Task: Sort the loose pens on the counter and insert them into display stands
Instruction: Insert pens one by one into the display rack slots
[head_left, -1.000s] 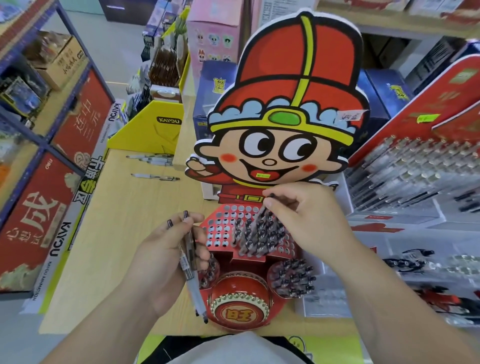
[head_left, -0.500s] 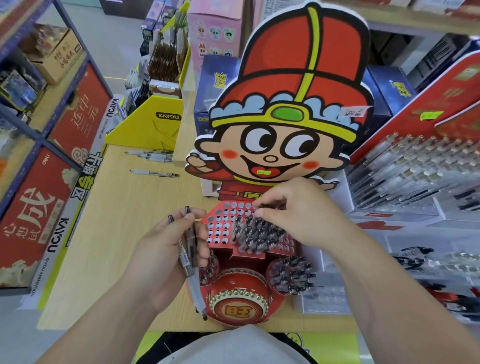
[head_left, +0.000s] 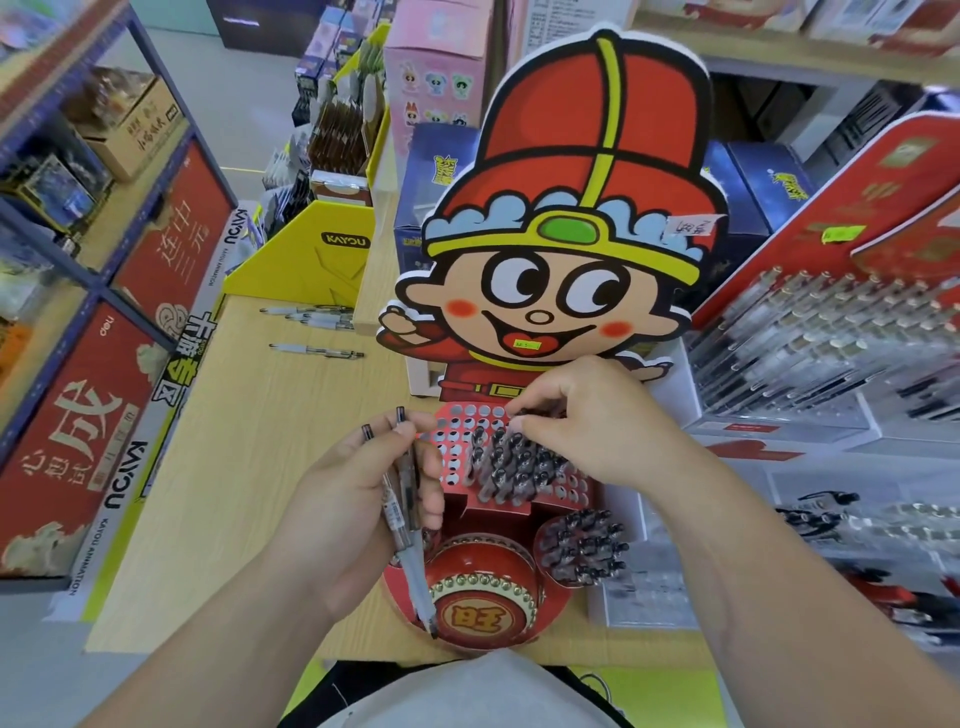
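2 bare hands work over a red cardboard pen stand shaped like a cartoon boy in a red hat, which stands on a pale wooden counter. I see the left hand curled round a pair of clear-barrelled pens, gripping them side by side just left of the stand. Their dark capped ends stick up past the forefinger, and their tips point down toward a red drum at the stand's foot.

The right hand reaches over the stand's perforated tray, a sloping red panel full of round holes. As far as I can make out, its thumb and forefinger pinch the top of a black pen at the tray's back rows. A cluster of standing pens fills the middle and right of the tray, and the holes along its left side show as pale circles. A round cup at the stand's lower right holds more dark-capped pens.

Farther back on the counter, well apart from both hands, several loose pens lie flat near a yellow KAYOU box. 1 single pen lies alone just in front of them. A clear display rack with rows of pens sits to the right, and blue metal shelving stands to the left.
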